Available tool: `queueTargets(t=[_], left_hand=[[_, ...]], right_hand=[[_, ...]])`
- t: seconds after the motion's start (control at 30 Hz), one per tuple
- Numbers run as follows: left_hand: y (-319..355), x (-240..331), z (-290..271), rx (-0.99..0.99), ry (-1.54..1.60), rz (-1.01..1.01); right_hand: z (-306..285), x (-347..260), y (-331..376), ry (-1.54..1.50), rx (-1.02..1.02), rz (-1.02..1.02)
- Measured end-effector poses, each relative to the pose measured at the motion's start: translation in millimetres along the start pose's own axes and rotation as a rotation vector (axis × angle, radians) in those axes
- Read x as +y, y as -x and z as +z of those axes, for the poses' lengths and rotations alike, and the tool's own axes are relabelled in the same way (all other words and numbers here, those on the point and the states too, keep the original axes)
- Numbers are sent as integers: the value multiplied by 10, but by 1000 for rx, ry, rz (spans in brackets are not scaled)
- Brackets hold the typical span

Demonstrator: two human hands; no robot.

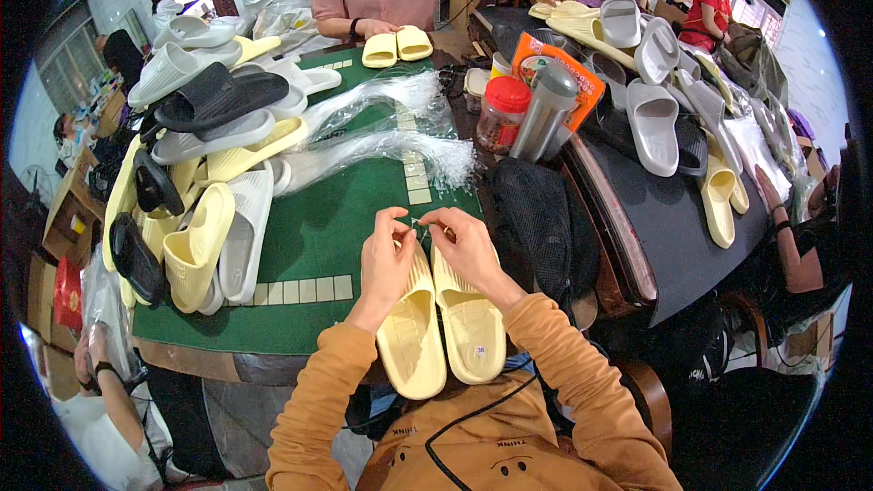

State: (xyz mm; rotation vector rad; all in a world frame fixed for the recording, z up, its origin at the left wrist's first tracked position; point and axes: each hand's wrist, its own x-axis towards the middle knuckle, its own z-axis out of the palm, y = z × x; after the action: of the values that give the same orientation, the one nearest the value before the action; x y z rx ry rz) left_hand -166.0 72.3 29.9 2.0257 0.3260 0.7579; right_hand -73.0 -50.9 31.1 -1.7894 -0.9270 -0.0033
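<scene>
A pair of pale yellow slide slippers (411,341) lies side by side in front of my body, soles down and toe ends away from me. My left hand (386,264) is over the left slipper's strap, thumb and fingertips pinched together. Across from it, my right hand (466,250) pinches too, above the right slipper's strap. A thin transparent plastic strand shows faintly between the fingertips; its ends are hidden by my fingers. Just beyond lie bundles of similar transparent plastic strands (427,156) on the green table mat (314,245).
Grey, black and yellow slippers pile up at left (241,236). To the right stand a red-lidded jar (503,114), a grey flask (546,114) and a black bag (536,218). More slippers (653,127) cover a dark table. Opposite, a person's hand touches yellow slippers (396,46).
</scene>
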Motion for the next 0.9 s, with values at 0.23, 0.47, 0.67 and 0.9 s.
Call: queueTargets(t=[0.23,0.47,0.67,0.9], left_hand=[[-9,27,10,-6,-27,1],[-11,59,-16,-33,-3,-30],[-16,65,-2,-37,5,17],[-9,32,11,-9,-25,-9]], right_hand=[[-5,70,4,55,51,-8],[-6,36,3,43,19,11],[-37,-2,16,52,10,17],[-25,39,14,57,20,20]])
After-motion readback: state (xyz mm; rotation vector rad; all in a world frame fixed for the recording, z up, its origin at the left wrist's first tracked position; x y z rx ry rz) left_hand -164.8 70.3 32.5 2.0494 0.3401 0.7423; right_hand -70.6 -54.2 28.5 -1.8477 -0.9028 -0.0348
